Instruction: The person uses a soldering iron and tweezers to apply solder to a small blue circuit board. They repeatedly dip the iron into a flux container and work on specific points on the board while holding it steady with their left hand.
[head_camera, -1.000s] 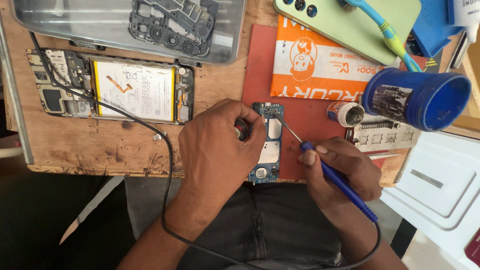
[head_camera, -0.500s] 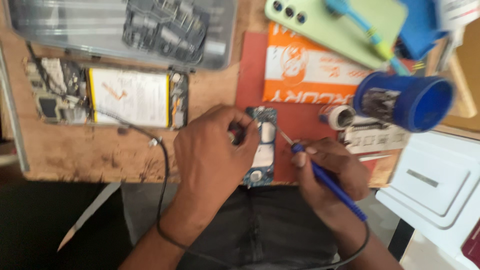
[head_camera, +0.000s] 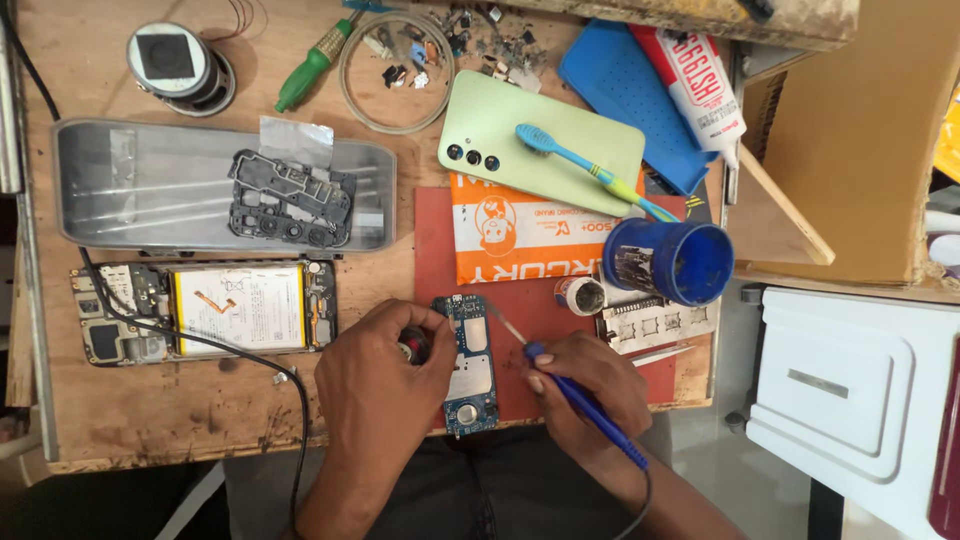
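soldering is judged under way: a blue circuit board (head_camera: 468, 365) on the red mat (head_camera: 432, 250) is steadied by the left hand (head_camera: 385, 385), fingers closed on its edge; the right hand (head_camera: 590, 385) is clamped on a blue soldering iron (head_camera: 585, 405), tip touching the board. the opened phone (head_camera: 205, 312), well apart to the left, is not yet reassembled.

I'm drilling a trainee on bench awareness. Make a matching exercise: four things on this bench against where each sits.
Things:
1. toothbrush
2. black phone frame
3. circuit board
4. blue cup

Places:
A. in the grey metal tray
B. between the two hands
C. on the green phone back
D. right of the orange packet

Pairs: 1-C, 2-A, 3-B, 4-D
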